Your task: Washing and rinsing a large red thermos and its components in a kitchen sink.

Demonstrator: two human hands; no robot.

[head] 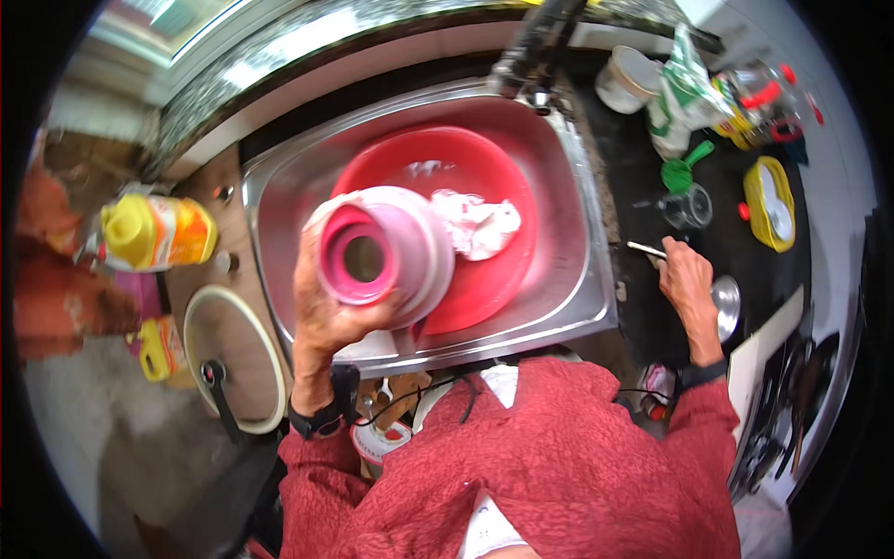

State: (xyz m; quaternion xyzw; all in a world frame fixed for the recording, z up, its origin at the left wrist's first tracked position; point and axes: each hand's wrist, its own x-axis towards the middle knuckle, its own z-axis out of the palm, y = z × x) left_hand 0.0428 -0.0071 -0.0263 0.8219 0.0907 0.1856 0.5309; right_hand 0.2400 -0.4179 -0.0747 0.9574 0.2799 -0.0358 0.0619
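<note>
My left hand (318,314) grips a pink and white thermos-like jug (422,237), its round pink mouth turned up towards me. The jug is held above a red plastic basin (482,300) in a stainless steel sink (566,230). A crumpled white cloth with reddish marks (482,220) lies in the basin. Over the black counter to the sink's right, my right hand (688,276) pinches a thin, pale, stick-like utensil (646,249); its exact kind is unclear. Beside that wrist is a shiny metal bowl or lid (727,307).
A faucet (520,63) overhangs the sink's back edge. On the right counter stand a clear glass (688,206), a green scoop (677,173), a white tub (627,80) and a yellow basket (768,202). Leftward are a yellow jug (160,232) and a glass pot lid (237,349).
</note>
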